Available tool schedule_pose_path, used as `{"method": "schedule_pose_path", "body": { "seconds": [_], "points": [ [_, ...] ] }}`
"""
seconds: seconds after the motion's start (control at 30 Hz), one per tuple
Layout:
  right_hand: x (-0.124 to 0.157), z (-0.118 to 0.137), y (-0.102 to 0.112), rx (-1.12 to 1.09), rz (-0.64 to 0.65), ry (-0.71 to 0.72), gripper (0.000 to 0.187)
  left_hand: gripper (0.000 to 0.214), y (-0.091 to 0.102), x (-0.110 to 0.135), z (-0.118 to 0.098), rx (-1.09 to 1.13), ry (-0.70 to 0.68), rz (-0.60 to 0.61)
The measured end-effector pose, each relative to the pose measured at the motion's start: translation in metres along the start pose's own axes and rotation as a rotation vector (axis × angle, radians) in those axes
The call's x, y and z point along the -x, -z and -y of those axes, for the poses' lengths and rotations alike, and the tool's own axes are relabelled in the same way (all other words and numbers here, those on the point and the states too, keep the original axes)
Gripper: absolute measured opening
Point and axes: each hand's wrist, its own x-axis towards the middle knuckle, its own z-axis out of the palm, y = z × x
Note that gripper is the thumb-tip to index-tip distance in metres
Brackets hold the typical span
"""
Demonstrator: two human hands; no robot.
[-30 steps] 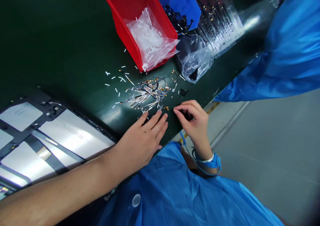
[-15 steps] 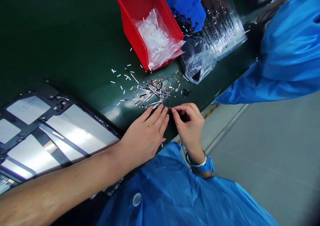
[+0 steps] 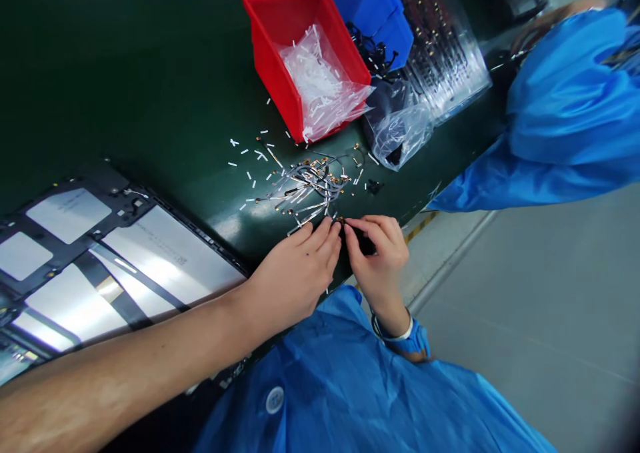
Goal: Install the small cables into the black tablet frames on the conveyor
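Note:
My right hand (image 3: 377, 249) pinches a small gold-ended part, apparently the tip of a thin cable (image 3: 341, 220), between thumb and forefinger. Right beside it, my left hand (image 3: 297, 266) rests low over the table edge, fingers pressed together and bent at the tips. What lies under those fingertips is hidden. Just beyond both hands is a tangled pile of thin cables (image 3: 313, 183), grey, white and black with gold connector ends. Small white strips (image 3: 249, 175) are scattered around the pile, and a small black piece (image 3: 373, 186) sits to its right.
A red bin (image 3: 275, 73) holds a clear bag of white strips. Behind it stands a blue bin (image 3: 387, 23) with black cables. Clear plastic bags (image 3: 400, 123) lie alongside. A large panel with silvery plates (image 3: 165, 253) is at left. A co-worker's blue sleeve (image 3: 565, 106) reaches in at right.
My left fingertips have drawn in and bent more, close against my right fingers. The right hand has shifted slightly downward. The whole view has moved a little.

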Motion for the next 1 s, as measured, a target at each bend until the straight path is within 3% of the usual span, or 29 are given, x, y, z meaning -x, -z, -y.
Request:
{"method": "schedule_pose_path", "body": {
  "seconds": [0.27, 0.57, 0.73, 1.0],
  "points": [
    [0.008, 0.001, 0.006, -0.001, 0.037, 0.011, 0.021, 0.053, -0.002, 0.001, -0.001, -0.004, -0.037, -0.019],
    [0.011, 0.005, 0.006, 0.062, 0.052, 0.031, 0.024, 0.058, 0.001, -0.001, -0.004, -0.005, 0.031, 0.04],
    [0.014, 0.017, 0.011, 0.221, 0.13, 0.087, 0.03, 0.058, 0.002, -0.004, -0.009, -0.071, 0.012, 0.104],
    [0.015, 0.029, 0.014, 0.312, 0.244, 0.086, 0.035, 0.056, 0.002, -0.006, -0.011, -0.086, 0.027, 0.083]
  ]
}}
